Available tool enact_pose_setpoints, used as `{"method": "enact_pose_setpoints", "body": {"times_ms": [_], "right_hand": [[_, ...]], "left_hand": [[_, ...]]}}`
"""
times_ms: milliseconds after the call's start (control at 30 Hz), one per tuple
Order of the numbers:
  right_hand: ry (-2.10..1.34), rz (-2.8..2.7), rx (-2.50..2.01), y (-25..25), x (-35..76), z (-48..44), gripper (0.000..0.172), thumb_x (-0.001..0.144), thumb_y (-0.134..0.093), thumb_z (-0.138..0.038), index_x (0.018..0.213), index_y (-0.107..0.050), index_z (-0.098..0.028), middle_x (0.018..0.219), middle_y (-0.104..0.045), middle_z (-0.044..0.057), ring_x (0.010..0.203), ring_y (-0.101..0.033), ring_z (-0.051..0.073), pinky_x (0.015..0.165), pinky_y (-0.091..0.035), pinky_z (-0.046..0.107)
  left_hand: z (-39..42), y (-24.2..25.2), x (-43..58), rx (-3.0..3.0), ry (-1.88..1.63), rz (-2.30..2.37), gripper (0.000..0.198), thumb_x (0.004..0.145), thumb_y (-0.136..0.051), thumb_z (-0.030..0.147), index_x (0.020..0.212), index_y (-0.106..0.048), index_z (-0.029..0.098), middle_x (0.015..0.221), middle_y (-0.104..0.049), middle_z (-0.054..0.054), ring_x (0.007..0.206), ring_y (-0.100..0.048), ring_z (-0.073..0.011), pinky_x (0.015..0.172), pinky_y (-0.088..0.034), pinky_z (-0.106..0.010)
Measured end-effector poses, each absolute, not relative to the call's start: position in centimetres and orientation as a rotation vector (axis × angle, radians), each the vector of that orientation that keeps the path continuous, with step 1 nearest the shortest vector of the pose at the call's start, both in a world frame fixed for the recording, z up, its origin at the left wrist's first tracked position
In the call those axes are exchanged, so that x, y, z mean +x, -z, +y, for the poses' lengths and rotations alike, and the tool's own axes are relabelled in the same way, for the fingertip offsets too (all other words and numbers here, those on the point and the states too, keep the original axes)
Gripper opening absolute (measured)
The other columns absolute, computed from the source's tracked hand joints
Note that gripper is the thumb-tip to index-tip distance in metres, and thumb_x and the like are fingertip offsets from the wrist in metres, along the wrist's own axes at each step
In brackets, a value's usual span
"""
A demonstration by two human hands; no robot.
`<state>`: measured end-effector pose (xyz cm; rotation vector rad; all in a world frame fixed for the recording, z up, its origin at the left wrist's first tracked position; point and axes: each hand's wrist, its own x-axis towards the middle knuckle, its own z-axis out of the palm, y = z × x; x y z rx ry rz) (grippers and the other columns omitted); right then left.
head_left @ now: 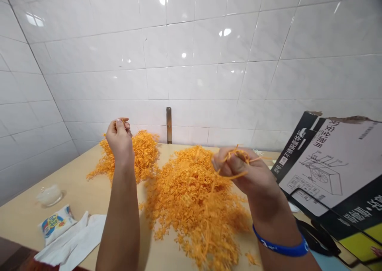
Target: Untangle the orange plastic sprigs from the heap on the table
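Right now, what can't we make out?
All head view:
- Left hand: fingers hide most of the orange bit it grips.
- Left orange pile: partly hidden behind left hand and forearm.
- Right hand: blur and orange strands obscure fingertips.
- Box: cut off by right edge.
- Blue wristband: lettering too small.

Left forearm [121, 211] reaches far, left grip [119, 135] pinched; right forearm [270, 217] slants far and left, right grip [255, 174] curled

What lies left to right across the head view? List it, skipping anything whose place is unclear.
Blue-and-white packet → left hand pinching an orange piece → upright metal strip → right hand gripping orange strands → printed cardboard box.
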<state>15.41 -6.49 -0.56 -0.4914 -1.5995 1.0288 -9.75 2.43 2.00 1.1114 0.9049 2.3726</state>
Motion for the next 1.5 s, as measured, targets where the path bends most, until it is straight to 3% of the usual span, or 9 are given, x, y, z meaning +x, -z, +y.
{"method": "enact_pose_setpoints", "body": {"times_ms": [200, 300, 467, 600, 667, 767, 967, 1267, 1500], "right_hand": [[-1.120, -1.278, -0.494, -0.1, 14.4, -5.8, 0.042, 0.065, -0.079, -0.057, 0.071, -0.063, -0.019, 0.062, -0.050, -0.001, 0.049, -0.040, 0.010, 0.044, -0.031, 0.024], [-1.096, -1.216, -0.517, 0.1, 14.4, -5.2, 0.041, 0.069, -0.076, -0.057, 0.073, -0.061, -0.019, 0.058, -0.047, -0.002, 0.051, -0.041, 0.011, 0.045, -0.032, 0.024], [-1.059, -1.147, -0.532, 0.4, 14.9, -4.5, 0.038, 0.074, -0.071, -0.056, 0.076, -0.058, -0.021, 0.058, -0.047, -0.003, 0.051, -0.042, 0.011, 0.046, -0.033, 0.023], [-0.997, -1.094, -0.526, 0.5, 15.2, -4.1, 0.034, 0.074, -0.072, -0.052, 0.077, -0.058, -0.022, 0.066, -0.052, -0.001, 0.057, -0.047, 0.013, 0.048, -0.036, 0.023], [-0.957, -1.031, -0.512, 0.4, 15.3, -4.1, 0.031, 0.075, -0.072, -0.050, 0.078, -0.057, -0.022, 0.069, -0.054, -0.001, 0.060, -0.050, 0.013, 0.050, -0.038, 0.023], [-0.899, -0.960, -0.486, 0.3, 15.5, -4.2, 0.030, 0.075, -0.072, -0.048, 0.078, -0.057, -0.022, 0.070, -0.055, -0.001, 0.062, -0.052, 0.013, 0.052, -0.041, 0.023], [-0.666, -1.086, -0.662, 0.7, 15.1, -3.9, 0.037, 0.076, -0.071, -0.055, 0.084, -0.058, -0.022, 0.079, -0.058, 0.000, 0.072, -0.056, 0.015, 0.062, -0.046, 0.025], [-0.677, -1.734, -0.851, 1.2, 14.0, -4.5, 0.041, 0.080, -0.072, -0.040, 0.116, -0.060, -0.023, 0.113, -0.062, 0.006, 0.092, -0.060, 0.021, 0.078, -0.049, 0.033], [-0.749, -1.767, -0.715, 1.6, 13.2, -4.5, 0.026, 0.090, -0.059, -0.042, 0.102, -0.062, -0.019, 0.097, -0.064, 0.007, 0.094, -0.060, 0.023, 0.077, -0.048, 0.035]], "left_hand": [[1.5, -1.6, -7.4, 1.652, -1.892, 1.196, 0.019, 0.079, -0.063, 0.030, 0.092, -0.073, 0.019, 0.061, -0.055, 0.001, 0.050, -0.042, -0.0097, 0.042, -0.028, -0.018], [2.0, -0.6, -5.4, 1.847, -1.573, 1.272, 0.033, 0.083, -0.060, 0.045, 0.097, -0.074, 0.019, 0.089, -0.070, -0.008, 0.082, -0.062, -0.0209, 0.059, -0.046, -0.023], [2.6, 0.6, -4.6, 1.970, -1.126, 1.108, 0.050, 0.087, -0.049, 0.063, 0.109, -0.072, 0.024, 0.130, -0.062, -0.010, 0.124, -0.052, -0.0312, 0.100, -0.044, -0.042], [1.1, 0.0, -4.7, 1.929, -0.864, 0.560, 0.068, 0.089, -0.029, 0.072, 0.126, -0.063, 0.027, 0.142, -0.052, -0.009, 0.134, -0.044, -0.0282, 0.103, -0.045, -0.042], [0.1, -0.6, -4.5, 1.936, -0.795, 0.401, 0.066, 0.086, -0.039, 0.071, 0.130, -0.060, 0.026, 0.142, -0.052, -0.012, 0.132, -0.046, -0.0278, 0.100, -0.049, -0.040], [-1.0, -1.3, -3.7, 1.932, -0.869, 0.476, 0.052, 0.083, -0.065, 0.052, 0.125, -0.062, 0.022, 0.126, -0.064, -0.014, 0.111, -0.063, -0.0245, 0.091, -0.054, -0.036], [-1.7, -1.4, -1.9, 1.865, -1.303, 0.741, 0.025, 0.089, -0.060, 0.035, 0.101, -0.071, 0.016, 0.095, -0.073, -0.009, 0.078, -0.070, -0.0184, 0.074, -0.056, -0.030], [-1.7, -0.5, -1.4, 2.124, -1.503, 0.658, 0.023, 0.090, -0.059, 0.037, 0.100, -0.076, 0.025, 0.121, -0.053, -0.011, 0.116, -0.052, -0.0245, 0.098, -0.047, -0.037], [-2.1, -1.3, -2.1, 2.192, -1.392, 0.489, 0.019, 0.090, -0.060, 0.036, 0.096, -0.077, 0.029, 0.153, -0.033, -0.003, 0.143, -0.026, -0.0292, 0.117, -0.027, -0.046]]}}
